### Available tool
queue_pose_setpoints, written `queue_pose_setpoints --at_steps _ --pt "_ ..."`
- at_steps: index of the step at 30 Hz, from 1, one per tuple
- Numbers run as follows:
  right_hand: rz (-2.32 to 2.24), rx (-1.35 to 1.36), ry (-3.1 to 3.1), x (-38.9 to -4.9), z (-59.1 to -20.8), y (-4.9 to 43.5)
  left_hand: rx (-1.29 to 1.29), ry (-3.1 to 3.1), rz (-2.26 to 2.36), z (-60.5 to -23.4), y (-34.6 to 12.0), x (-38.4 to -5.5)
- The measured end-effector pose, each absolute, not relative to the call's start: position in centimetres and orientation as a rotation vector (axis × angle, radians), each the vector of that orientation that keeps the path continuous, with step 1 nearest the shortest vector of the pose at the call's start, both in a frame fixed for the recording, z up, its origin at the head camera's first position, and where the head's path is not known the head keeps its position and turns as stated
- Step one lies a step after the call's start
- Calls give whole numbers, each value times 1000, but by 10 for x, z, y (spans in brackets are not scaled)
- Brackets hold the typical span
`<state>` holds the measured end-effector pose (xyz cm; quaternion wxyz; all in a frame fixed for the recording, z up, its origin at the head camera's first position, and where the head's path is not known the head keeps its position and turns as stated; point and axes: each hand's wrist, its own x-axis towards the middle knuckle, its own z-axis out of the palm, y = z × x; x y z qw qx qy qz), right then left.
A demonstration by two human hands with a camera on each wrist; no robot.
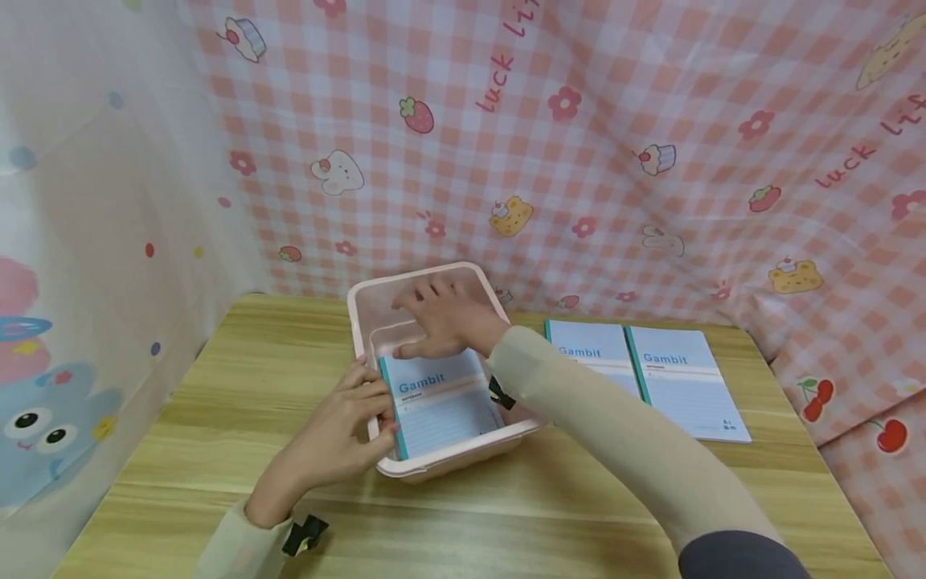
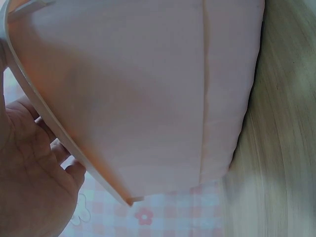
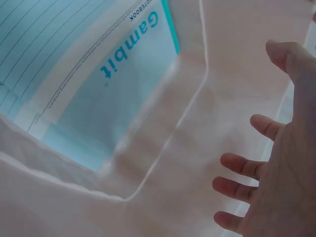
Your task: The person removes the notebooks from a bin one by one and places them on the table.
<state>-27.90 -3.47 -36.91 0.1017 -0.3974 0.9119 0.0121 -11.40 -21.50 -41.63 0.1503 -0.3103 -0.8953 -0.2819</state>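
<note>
A pale pink plastic bin [image 1: 483,441] stands on the wooden table, a notebook [image 1: 441,406] with "Gambit" on its cover and a teal spine lying flat inside. At the bin's left side my left hand [image 1: 347,422] holds the rim, its fingers over the edge; in the left wrist view this hand [image 2: 34,173] is beside the bin's outer wall [image 2: 138,98]. My right hand [image 1: 441,318] is spread over the far half of the bin and holds nothing. In the right wrist view its fingers [image 3: 239,165] are apart from the notebook [image 3: 113,94].
Two more Gambit notebooks, a nearer one [image 1: 600,362] partly behind my right sleeve and a farther one [image 1: 687,386], lie side by side to the right of the bin. A pink checked curtain [image 1: 448,161] hangs behind the table [image 1: 253,386].
</note>
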Motion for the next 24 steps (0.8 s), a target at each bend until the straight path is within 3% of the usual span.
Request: queue_pose_setpoints --at_steps 24 --pt "246 -1055 2626 -276 -413 -59 -906 -2549 -810 -417 -216 -113"
